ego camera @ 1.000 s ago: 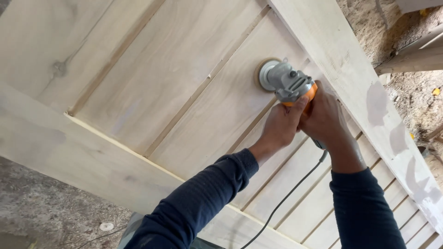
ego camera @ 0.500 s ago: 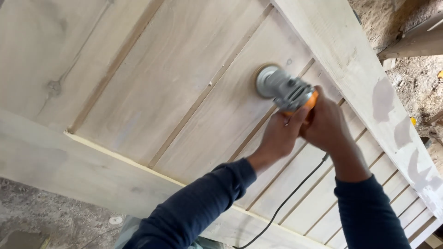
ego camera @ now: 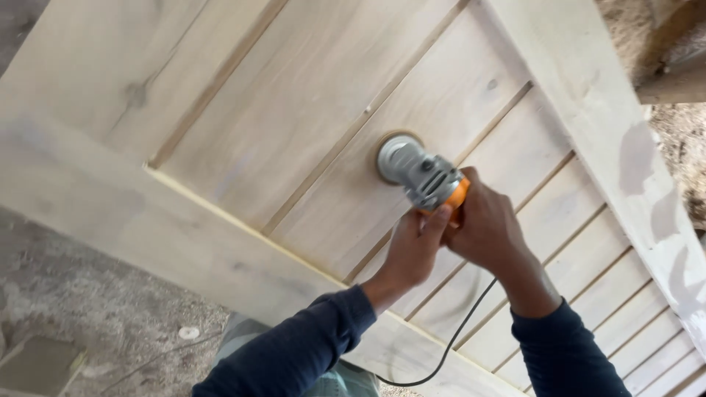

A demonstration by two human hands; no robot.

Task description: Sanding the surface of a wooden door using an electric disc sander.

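Right now the grey-and-orange handheld disc sander sits with its round pad flat on a pale, unfinished wooden panel door, on one of the wide boards between two narrow grooves. Its grey head lies up and to the left of your hands, and its long axis runs diagonally from that head down and right into your grip, roughly across the line of the grooves. You have both hands clamped together on the orange rear of the body: your left hand wraps it from below with the thumb up along the casing, and your right hand closes over it from the right, the two touching. Neither hand is clearly nearer the pad. A thin black power cord trails down from the sander between your dark blue sleeves. Beyond the door's lower rail lies a rough, dusty grey floor.
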